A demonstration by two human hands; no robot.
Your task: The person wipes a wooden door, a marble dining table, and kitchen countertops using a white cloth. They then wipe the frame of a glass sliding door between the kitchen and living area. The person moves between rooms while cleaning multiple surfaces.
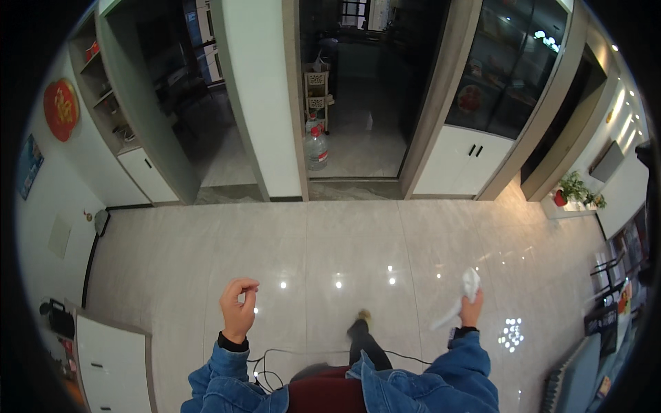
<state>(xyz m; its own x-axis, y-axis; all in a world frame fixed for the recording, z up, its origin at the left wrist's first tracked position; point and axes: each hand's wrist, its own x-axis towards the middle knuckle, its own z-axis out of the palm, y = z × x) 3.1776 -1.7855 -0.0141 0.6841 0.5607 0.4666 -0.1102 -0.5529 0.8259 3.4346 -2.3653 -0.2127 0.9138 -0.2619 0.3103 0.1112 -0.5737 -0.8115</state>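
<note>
My left hand (239, 308) is raised over the tiled floor, its fingers curled towards the thumb with a gap between them; no object shows in it. On the other side, my right hand (471, 308) grips a crumpled white cloth or tissue (470, 283). A blurred white strip hangs from it towards the lower left. Both arms wear blue denim sleeves. One foot (364, 316) shows on the floor between the hands.
A thin dark cable (268, 352) loops on the floor by my legs. A white drawer cabinet (113, 356) stands at lower left, a blue sofa (573, 369) at lower right. Ahead are doorways, plastic water bottles (316, 149), a white-doored cabinet (462, 162) and potted plants (572, 187).
</note>
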